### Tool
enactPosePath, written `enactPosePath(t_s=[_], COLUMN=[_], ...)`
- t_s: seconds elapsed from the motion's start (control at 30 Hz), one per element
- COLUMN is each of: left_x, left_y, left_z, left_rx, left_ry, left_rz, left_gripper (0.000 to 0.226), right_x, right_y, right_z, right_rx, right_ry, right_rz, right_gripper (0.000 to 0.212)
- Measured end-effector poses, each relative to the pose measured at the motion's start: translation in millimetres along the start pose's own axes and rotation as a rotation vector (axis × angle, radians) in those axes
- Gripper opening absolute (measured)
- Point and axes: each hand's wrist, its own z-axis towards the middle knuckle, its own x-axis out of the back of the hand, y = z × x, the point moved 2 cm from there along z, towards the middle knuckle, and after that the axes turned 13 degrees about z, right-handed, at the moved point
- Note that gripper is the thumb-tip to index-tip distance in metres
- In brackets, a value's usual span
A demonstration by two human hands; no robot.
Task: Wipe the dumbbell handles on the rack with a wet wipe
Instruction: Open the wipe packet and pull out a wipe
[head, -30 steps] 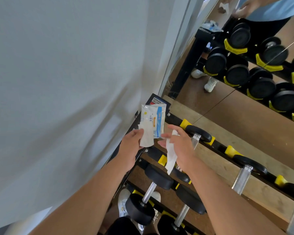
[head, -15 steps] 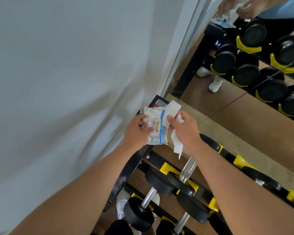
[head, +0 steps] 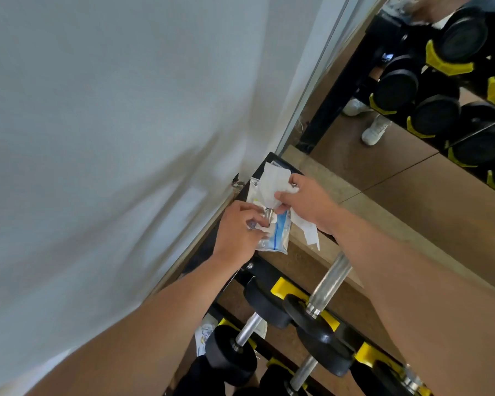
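My left hand (head: 236,231) grips a white and blue wet-wipe packet (head: 277,237) over the top left corner of the black dumbbell rack (head: 257,274). My right hand (head: 309,201) pinches a white wet wipe (head: 275,182) at the packet's opening; one end stands up above the packet and another strip hangs below my wrist. Below my hands, black dumbbells with chrome handles (head: 327,282) rest in yellow cradles (head: 283,287) on the rack's tiers.
A white wall (head: 112,124) stands close on the left. A mirror (head: 412,155) behind the rack reflects the dumbbells, white shoes and a person's hands. A wooden ledge (head: 326,178) runs along the mirror's base.
Both hands have risen toward the rack's top corner. The wipe has come further out of the packet and now stands above it. The view has shifted left and up.
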Motion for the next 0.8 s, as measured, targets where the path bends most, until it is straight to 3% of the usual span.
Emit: enactPosePath(t_s=[0.27, 0.37, 0.53, 0.63, 0.7, 0.8], left_x=[7, 13, 13, 14, 14, 17], left_y=[2, 6, 11, 13, 13, 10], left_z=[-10, -15, -21, -22, -24, -25], left_rx=[0.03, 0.101, 0.233, 0.222, 0.202, 0.169], left_ry=[0.095, 0.174, 0.183, 0.18, 0.155, 0.135], left_rz=[-0.153, -0.026, -0.231, -0.267, -0.353, -0.414], left_gripper=[0.021, 0.018, 0.015, 0.012, 0.02, 0.026], right_x=[-12, -16, -24, -29, -29, -29], right_y=[10, 4, -3, 1, 1, -1], right_z=[6, 1, -5, -3, -4, -2], right_rx=[-0.022, 0.005, 0.107, 0.029, -0.011, -0.064], right_ry=[-0.02, -0.006, 0.049, 0.028, -0.042, -0.195], right_rz=[-0.45, -0.57, -0.648, -0.54, -0.502, -0.513], right_gripper=[0.045, 0.051, 0.037, 0.046, 0.046, 0.023])
